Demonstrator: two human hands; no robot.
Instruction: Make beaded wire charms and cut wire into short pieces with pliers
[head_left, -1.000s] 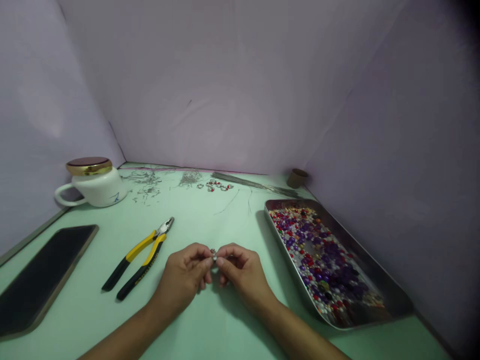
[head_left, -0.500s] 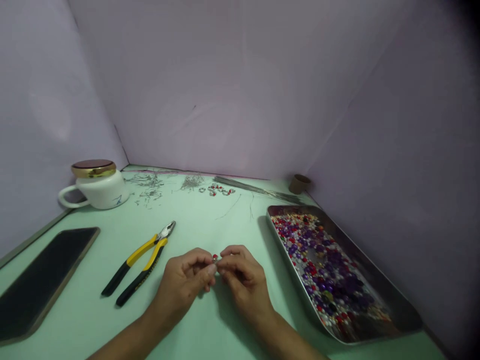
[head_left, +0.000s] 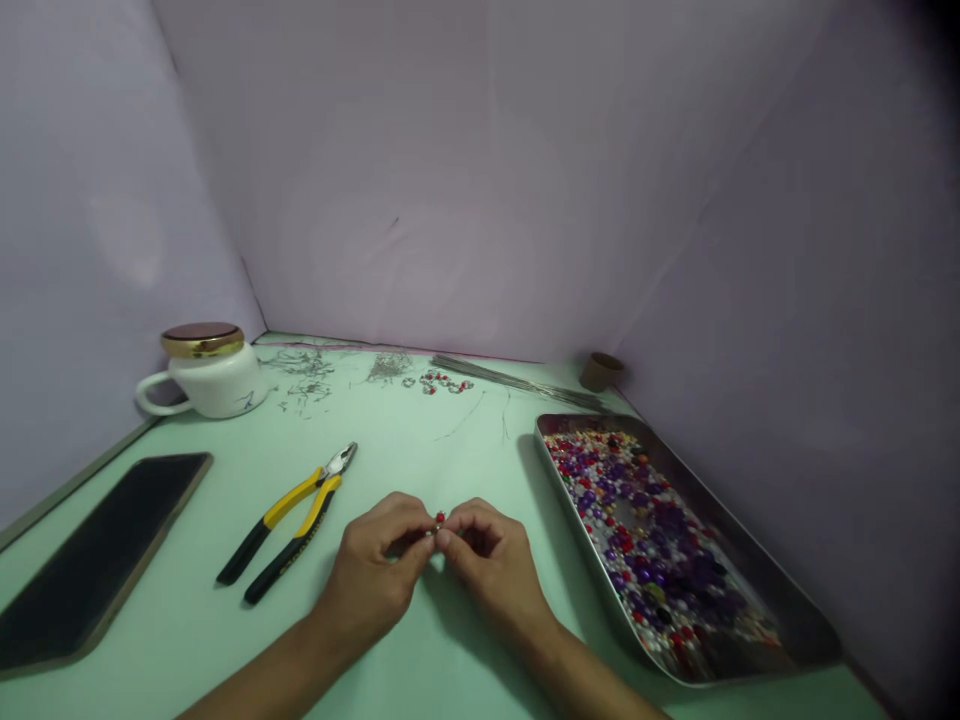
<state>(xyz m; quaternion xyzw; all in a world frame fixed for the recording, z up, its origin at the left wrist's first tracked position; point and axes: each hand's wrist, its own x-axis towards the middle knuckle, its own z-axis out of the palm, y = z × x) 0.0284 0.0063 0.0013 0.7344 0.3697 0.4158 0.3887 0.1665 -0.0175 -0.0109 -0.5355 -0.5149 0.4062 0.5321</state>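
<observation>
The red bead [head_left: 440, 518], with a bit of silver at it, sits in the lower centre of the frame. The left hand [head_left: 381, 562] pinches it between thumb and fingertips; the right hand [head_left: 495, 562] pinches it from the other side. Half a second ago the right fingers were looser and slightly apart; now they close in again, which suggests a fresh grip for fine adjusting. The pliers [head_left: 295, 493] lie at left, the bead tray [head_left: 804, 632] at lower right, both untouched.
</observation>
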